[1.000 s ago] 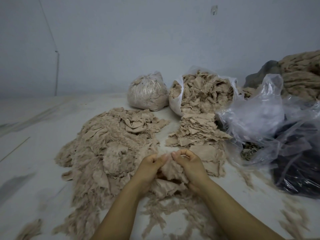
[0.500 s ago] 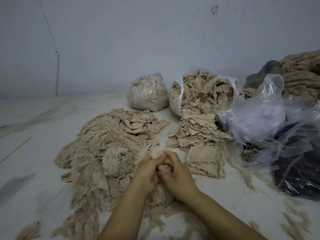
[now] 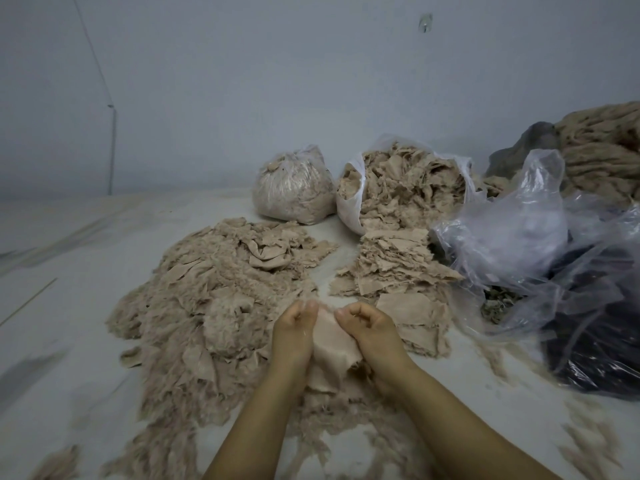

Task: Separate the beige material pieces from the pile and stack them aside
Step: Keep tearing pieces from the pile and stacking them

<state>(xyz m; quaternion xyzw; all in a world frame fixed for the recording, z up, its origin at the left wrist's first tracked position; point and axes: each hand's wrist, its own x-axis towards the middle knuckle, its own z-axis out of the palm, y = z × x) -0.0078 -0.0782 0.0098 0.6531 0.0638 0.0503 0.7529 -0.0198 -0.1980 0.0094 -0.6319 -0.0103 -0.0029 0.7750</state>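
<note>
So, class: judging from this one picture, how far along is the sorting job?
Done: a flat stack of beige pieces lies right of the loose pile. In hand: the left hand and right hand grip one beige piece between them. Left: the large pile remains, so plenty appears unsorted.

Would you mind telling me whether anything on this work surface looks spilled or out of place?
Yes: loose beige fluff and scraps lie strewn over the surface at the near right, away from the big pile and the flat stack. The open bag lies tipped on its side, its pieces spilling toward that stack.
</note>
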